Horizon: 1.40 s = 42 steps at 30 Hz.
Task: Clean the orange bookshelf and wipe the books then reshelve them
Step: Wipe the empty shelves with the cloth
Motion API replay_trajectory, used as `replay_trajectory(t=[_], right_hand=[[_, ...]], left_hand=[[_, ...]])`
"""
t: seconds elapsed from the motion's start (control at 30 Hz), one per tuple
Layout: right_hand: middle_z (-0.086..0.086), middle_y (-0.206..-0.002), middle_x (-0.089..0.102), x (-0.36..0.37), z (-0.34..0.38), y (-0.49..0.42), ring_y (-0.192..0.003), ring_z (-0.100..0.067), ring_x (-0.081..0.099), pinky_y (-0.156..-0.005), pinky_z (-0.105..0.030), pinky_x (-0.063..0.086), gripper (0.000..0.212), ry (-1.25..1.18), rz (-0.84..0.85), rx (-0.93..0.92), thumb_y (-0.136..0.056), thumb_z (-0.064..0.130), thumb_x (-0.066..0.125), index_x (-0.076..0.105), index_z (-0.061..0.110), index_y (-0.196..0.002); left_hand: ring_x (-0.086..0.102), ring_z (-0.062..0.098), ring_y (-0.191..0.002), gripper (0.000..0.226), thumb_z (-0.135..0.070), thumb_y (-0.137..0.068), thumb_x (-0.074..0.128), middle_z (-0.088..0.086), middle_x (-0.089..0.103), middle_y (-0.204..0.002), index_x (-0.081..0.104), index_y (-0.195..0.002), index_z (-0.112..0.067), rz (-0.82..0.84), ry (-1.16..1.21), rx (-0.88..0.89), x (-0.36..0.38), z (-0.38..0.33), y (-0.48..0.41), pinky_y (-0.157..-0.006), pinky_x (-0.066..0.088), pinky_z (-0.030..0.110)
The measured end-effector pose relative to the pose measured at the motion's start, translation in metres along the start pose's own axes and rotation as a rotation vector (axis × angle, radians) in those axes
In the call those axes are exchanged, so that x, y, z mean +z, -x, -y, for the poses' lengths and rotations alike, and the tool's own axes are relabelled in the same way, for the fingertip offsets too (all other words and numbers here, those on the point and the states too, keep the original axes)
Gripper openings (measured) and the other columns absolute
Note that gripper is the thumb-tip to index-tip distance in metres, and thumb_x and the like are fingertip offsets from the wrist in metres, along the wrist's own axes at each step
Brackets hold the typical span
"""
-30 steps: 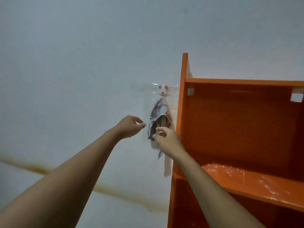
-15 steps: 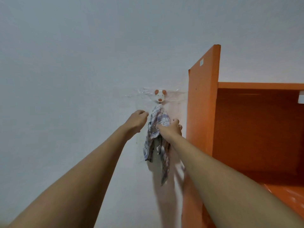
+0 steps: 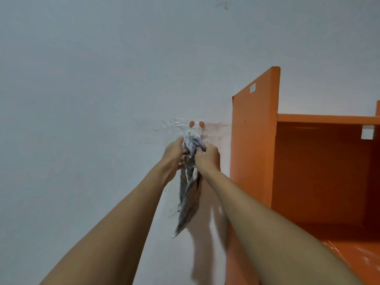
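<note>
Now both hands' fingers (image 3: 186, 157) pinching cloth (image 3: 190, 194) below wall hook (image 3: 196, 125), beside bookshelf (image 3: 255, 145).

The left hand (image 3: 174, 156), apart from the cloth (image 3: 189, 195) a moment ago, has closed in and now grips it; the right hand (image 3: 208, 159) has risen to pinch its top just beneath the wall hook (image 3: 196, 126); the cloth is bunched between them.

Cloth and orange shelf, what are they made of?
The cloth looks like thin woven fabric, probably cotton: it bunches where the left hand and right hand grip it, hangs limp and shows faint stripes. The orange bookshelf looks like coated board, maybe laminated wood: flat panels, sharp edges, a slight sheen.
</note>
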State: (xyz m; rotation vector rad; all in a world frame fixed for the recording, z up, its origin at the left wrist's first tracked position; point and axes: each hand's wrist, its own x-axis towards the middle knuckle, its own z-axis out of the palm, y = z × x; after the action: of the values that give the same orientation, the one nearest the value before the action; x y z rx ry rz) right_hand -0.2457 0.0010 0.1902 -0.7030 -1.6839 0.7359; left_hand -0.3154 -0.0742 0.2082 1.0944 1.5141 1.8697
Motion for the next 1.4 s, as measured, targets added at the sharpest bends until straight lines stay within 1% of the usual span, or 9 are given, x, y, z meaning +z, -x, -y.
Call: replay_trajectory(t=[0.1, 0.2, 0.43, 0.67, 0.83, 0.93, 1.07, 1.2, 1.4], right_hand=[[-0.005, -0.093, 0.065, -0.001, 0.003, 0.010, -0.085, -0.019, 0.060, -0.073, -0.028, 0.048, 0.018, -0.091, -0.044, -0.152, -0.096, 0.010, 0.049, 0.067, 0.013, -0.093], [-0.003, -0.094, 0.067, -0.009, 0.000, 0.027, -0.088, -0.015, 0.063, -0.073, -0.020, 0.050, 0.018, -0.160, 0.042, -0.221, -0.097, 0.012, 0.052, 0.069, 0.013, -0.101], [0.004, -0.103, 0.068, -0.034, -0.012, 0.071, -0.097, -0.006, 0.062, -0.080, -0.012, 0.045, 0.026, -0.194, 0.180, -0.281, -0.093, 0.006, 0.056, 0.072, 0.016, -0.111], [0.015, -0.128, 0.041, -0.069, -0.021, 0.143, -0.114, 0.003, 0.046, -0.086, -0.006, 0.040, 0.052, -0.260, 0.216, -0.031, -0.092, 0.040, 0.063, 0.040, 0.033, -0.138], [0.006, -0.105, 0.072, -0.115, -0.046, 0.174, -0.098, -0.011, 0.068, -0.082, -0.026, 0.057, 0.021, -0.405, 0.450, 0.084, -0.093, 0.030, 0.064, 0.061, 0.024, -0.114], [0.005, -0.104, 0.074, -0.175, -0.072, 0.186, -0.097, -0.008, 0.068, -0.081, -0.021, 0.053, 0.019, -0.436, 0.551, 0.047, -0.093, 0.012, 0.063, 0.067, 0.017, -0.111], [0.010, -0.078, 0.068, -0.259, -0.094, 0.190, -0.066, -0.004, 0.061, -0.064, -0.022, 0.049, 0.015, -0.484, 0.692, 0.116, -0.095, 0.013, 0.062, 0.069, 0.014, -0.108], [0.010, -0.081, 0.072, -0.336, -0.116, 0.181, -0.068, -0.004, 0.064, -0.062, -0.021, 0.048, 0.020, -0.455, 0.668, 0.148, -0.089, 0.017, 0.069, 0.072, 0.022, -0.108], [0.008, -0.072, 0.069, -0.392, -0.128, 0.169, -0.062, -0.005, 0.061, -0.056, -0.019, 0.047, 0.018, -0.552, 0.490, 0.227, -0.089, 0.015, 0.068, 0.070, 0.018, -0.107]], left_hand=[[0.056, 0.017, -0.062, 0.047, -0.054, -0.095, 0.043, 0.003, 0.063, -0.069, 0.067, -0.085, -0.015, 0.029, 0.054, 0.001, -0.011, -0.007, -0.002, -0.064, 0.049, 0.029], [0.061, 0.021, -0.078, 0.055, -0.062, -0.087, 0.050, 0.009, 0.067, -0.087, 0.070, -0.104, -0.013, 0.070, -0.046, -0.006, -0.018, -0.006, 0.004, -0.068, 0.051, 0.031], [0.067, 0.029, -0.090, 0.036, -0.045, -0.092, 0.058, 0.019, 0.071, -0.109, 0.073, -0.101, -0.013, 0.135, -0.034, -0.002, -0.015, 0.012, 0.041, -0.080, 0.050, 0.040], [0.071, 0.024, -0.087, 0.034, -0.038, -0.097, 0.055, 0.014, 0.074, -0.096, 0.072, -0.098, -0.009, 0.079, 0.188, -0.032, 0.009, 0.029, 0.094, -0.081, 0.056, 0.035], [0.071, 0.021, -0.088, 0.037, -0.038, -0.100, 0.048, 0.011, 0.074, -0.096, 0.067, -0.106, -0.007, -0.032, 0.118, 0.018, 0.040, 0.048, 0.139, -0.071, 0.054, 0.028], [0.070, 0.026, -0.101, 0.041, -0.039, -0.102, 0.046, 0.012, 0.072, -0.111, 0.061, -0.123, -0.007, -0.133, 0.059, 0.059, 0.065, 0.060, 0.167, -0.075, 0.056, 0.032], [0.070, 0.027, -0.097, 0.043, -0.041, -0.102, 0.043, 0.013, 0.072, -0.109, 0.060, -0.122, -0.007, -0.223, 0.062, 0.056, 0.109, 0.070, 0.202, -0.073, 0.056, 0.034], [0.070, 0.026, -0.100, 0.043, -0.040, -0.103, 0.040, 0.013, 0.071, -0.112, 0.061, -0.122, -0.007, -0.252, 0.106, 0.046, 0.159, 0.077, 0.234, -0.082, 0.057, 0.040], [0.068, 0.027, -0.100, 0.020, -0.019, -0.102, 0.048, 0.015, 0.065, -0.118, 0.053, -0.118, -0.009, -0.181, 0.112, -0.034, 0.211, 0.074, 0.258, -0.065, 0.059, 0.037]])
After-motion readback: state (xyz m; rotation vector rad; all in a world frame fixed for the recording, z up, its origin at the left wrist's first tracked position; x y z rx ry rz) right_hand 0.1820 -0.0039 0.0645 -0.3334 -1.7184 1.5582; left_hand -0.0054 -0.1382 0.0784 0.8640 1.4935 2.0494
